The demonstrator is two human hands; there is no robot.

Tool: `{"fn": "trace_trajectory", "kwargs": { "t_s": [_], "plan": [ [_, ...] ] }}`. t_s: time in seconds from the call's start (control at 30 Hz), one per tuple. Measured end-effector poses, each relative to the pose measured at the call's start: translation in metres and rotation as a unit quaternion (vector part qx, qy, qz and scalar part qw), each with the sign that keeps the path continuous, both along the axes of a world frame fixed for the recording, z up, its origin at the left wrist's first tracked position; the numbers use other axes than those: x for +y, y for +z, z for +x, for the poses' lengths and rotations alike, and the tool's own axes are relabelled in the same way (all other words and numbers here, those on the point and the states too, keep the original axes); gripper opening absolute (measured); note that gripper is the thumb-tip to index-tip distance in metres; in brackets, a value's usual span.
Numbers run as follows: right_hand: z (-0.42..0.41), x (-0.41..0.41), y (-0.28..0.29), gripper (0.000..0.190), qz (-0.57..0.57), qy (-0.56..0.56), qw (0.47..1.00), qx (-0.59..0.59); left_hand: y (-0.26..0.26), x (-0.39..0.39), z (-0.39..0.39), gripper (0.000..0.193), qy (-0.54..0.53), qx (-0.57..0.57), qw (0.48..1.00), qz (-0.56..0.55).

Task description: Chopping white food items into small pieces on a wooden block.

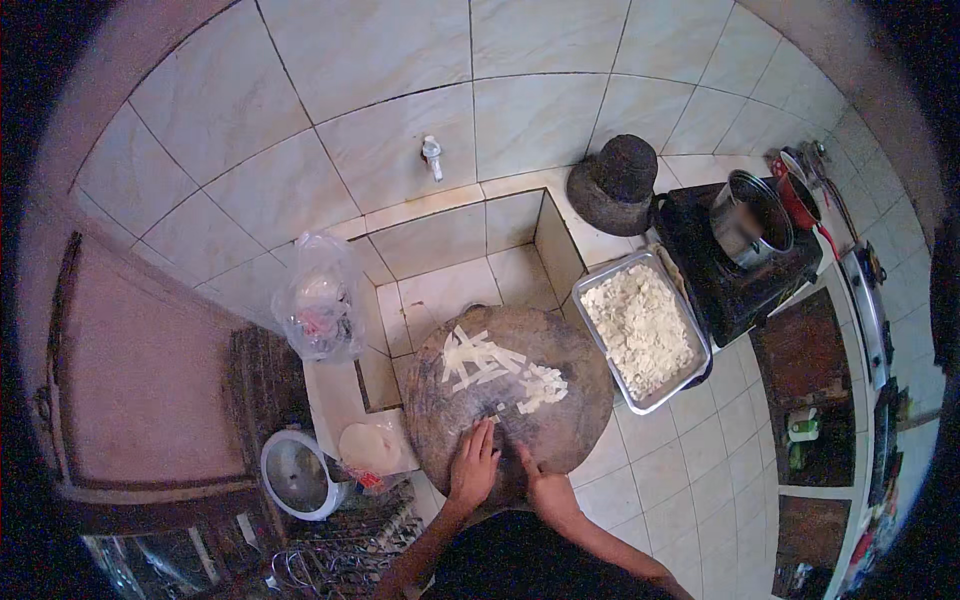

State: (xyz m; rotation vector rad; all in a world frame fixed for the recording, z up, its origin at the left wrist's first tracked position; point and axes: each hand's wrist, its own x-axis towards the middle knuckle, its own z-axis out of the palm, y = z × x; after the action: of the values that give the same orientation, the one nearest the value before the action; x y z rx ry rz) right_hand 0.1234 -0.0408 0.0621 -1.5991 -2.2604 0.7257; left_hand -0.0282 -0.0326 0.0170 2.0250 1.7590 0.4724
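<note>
A thick round wooden chopping board (442, 409) lies across the front of the tiled sink. Pale flat food strips (480, 360) are spread on its far left part, and small cut pieces (545, 388) are heaped to their right. My left hand (475, 461) rests on the board with its fingertips on a small pale strip (493, 419). To the right, my right hand (551, 491) is curled with the index finger stretched forward, apparently around a knife; its dark blade barely stands out from the board. A metal tray (643, 409) right of the board is full of small pale pieces (637, 330).
Left of the board lie round pale sheets (370, 448) in plastic; a filled plastic bag (322, 300) stands behind. A tap (432, 156) projects above the sink (427, 262). Back right are a dark upturned pot (615, 187) and a stove (697, 270) with a metal pot (742, 232).
</note>
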Motion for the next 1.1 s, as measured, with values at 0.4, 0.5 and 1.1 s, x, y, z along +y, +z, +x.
{"fn": "trace_trajectory", "kwargs": {
  "t_s": [0.4, 0.5, 1.1],
  "plan": [
    [-0.014, -0.006, -0.011, 0.077, -0.16, 0.029, 0.986, -0.046, -0.002, -0.001, 0.0, 0.051, 0.008, 0.008, 1.0, -0.02],
    [-0.016, -0.004, -0.031, 0.077, -0.083, 0.021, 0.996, -0.001, -0.002, -0.001, 0.001, 0.051, 0.007, 0.009, 1.0, -0.013],
    [-0.009, -0.004, -0.01, 0.073, -0.022, 0.045, 0.997, 0.055, -0.007, -0.005, -0.008, 0.049, 0.023, -0.039, 0.999, 0.025]
  ]
}}
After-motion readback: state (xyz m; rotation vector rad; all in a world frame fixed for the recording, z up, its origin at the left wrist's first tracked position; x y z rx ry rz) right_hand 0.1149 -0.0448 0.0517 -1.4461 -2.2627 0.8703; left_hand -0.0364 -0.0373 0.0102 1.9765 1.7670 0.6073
